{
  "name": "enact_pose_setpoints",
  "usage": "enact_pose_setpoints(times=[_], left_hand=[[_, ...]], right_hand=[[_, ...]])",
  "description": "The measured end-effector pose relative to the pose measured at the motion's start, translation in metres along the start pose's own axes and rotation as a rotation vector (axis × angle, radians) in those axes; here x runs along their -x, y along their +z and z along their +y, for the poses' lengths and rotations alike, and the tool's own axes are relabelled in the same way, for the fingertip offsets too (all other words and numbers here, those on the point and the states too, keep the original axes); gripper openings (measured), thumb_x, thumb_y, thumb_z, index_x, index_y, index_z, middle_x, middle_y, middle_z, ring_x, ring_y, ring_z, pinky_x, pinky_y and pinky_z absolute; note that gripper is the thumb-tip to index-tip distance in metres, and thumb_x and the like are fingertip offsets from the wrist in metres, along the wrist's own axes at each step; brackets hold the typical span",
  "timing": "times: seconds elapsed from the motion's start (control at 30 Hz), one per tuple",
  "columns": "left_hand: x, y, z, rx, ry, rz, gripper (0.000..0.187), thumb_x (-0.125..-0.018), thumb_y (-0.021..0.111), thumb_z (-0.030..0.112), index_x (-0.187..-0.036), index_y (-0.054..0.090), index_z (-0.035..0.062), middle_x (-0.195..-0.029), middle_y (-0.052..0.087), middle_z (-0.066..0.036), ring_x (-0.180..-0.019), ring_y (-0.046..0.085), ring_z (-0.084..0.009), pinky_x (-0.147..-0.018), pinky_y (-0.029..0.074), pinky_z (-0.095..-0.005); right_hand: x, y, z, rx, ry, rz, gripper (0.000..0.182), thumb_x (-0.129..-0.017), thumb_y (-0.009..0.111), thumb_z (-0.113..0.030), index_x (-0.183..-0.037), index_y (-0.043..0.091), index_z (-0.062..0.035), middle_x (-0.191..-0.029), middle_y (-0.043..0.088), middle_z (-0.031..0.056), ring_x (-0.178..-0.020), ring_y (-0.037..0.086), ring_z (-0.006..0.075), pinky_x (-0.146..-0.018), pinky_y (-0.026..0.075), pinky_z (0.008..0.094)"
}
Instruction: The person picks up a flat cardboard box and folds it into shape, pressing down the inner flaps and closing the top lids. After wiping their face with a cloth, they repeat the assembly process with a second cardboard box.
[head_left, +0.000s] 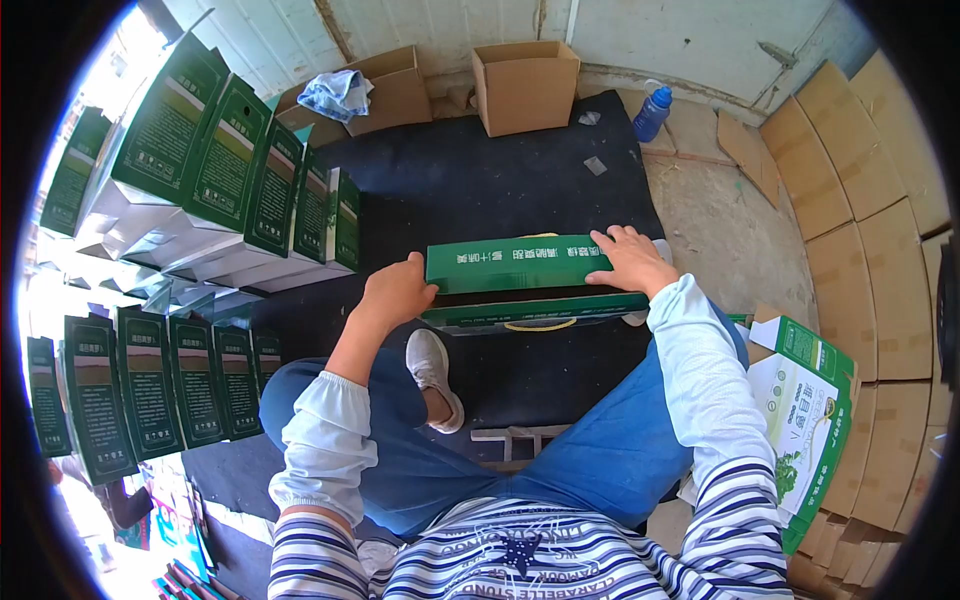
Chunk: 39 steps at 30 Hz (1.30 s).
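In front of my lap a green carton (520,262) with white lettering stands on the dark mat. A dark gap runs between its top panel and the near edge. Yellow cord handles (540,324) show at its near and far sides. My left hand (397,290) grips the left end, thumb and fingers bent against the corner. At the right end, my right hand (632,260) holds the top panel, fingers toward the far edge and thumb on the panel. The carton's underside and lower far side are hidden.
Rows of green-and-white cartons (265,190) stand at left, more (140,390) below them. Brown boxes (525,88) and a blue bottle (652,113) are at the back. Stacked brown cartons (850,260) line the right, beside a white-and-green carton (795,420). A black mat (480,180) covers the floor.
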<state>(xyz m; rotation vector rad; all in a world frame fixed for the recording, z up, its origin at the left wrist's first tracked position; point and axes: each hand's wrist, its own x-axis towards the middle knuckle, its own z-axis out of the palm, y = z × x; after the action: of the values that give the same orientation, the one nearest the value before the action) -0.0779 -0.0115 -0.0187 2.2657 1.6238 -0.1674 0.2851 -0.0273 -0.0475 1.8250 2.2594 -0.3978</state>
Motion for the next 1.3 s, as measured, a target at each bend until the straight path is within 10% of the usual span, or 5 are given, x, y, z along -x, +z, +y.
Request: enact_pose_setpoints(times=[0.47,0.8,1.3], left_hand=[[0.006,-0.014,0.019,0.332,0.112,-0.229,0.064,-0.076,0.073,0.032,-0.12,0.043,-0.004,-0.093,0.064,-0.022,-0.09,0.063,-0.0338,-0.079,0.049,-0.0377],[-0.031,0.046,-0.006,0.36,-0.013,-0.333,0.036,-0.077,0.072,0.035,-0.078,0.061,0.0006,-0.076,0.064,-0.015,-0.077,0.065,-0.0259,-0.067,0.05,-0.0367],[-0.042,0.07,-0.012,0.067,0.136,-0.117,0.03,-0.069,0.076,0.033,-0.07,0.06,0.0072,-0.073,0.064,-0.014,-0.075,0.063,-0.0322,-0.064,0.048,-0.0418]], right_hand=[[-0.02,0.026,-0.006,-0.001,-0.074,0.184,0.061,-0.064,0.081,-0.032,-0.104,0.05,0.0023,-0.102,0.056,0.0182,-0.089,0.063,0.0343,-0.077,0.053,0.0396],[-0.015,0.023,-0.011,0.012,-0.064,0.151,0.062,-0.064,0.081,-0.031,-0.105,0.05,0.002,-0.103,0.055,0.0178,-0.09,0.063,0.0334,-0.077,0.053,0.039],[-0.003,0.015,0.007,-0.11,-0.068,0.314,0.048,-0.074,0.073,-0.027,-0.111,0.053,-0.002,-0.11,0.055,0.0161,-0.096,0.06,0.0346,-0.081,0.051,0.0414]])
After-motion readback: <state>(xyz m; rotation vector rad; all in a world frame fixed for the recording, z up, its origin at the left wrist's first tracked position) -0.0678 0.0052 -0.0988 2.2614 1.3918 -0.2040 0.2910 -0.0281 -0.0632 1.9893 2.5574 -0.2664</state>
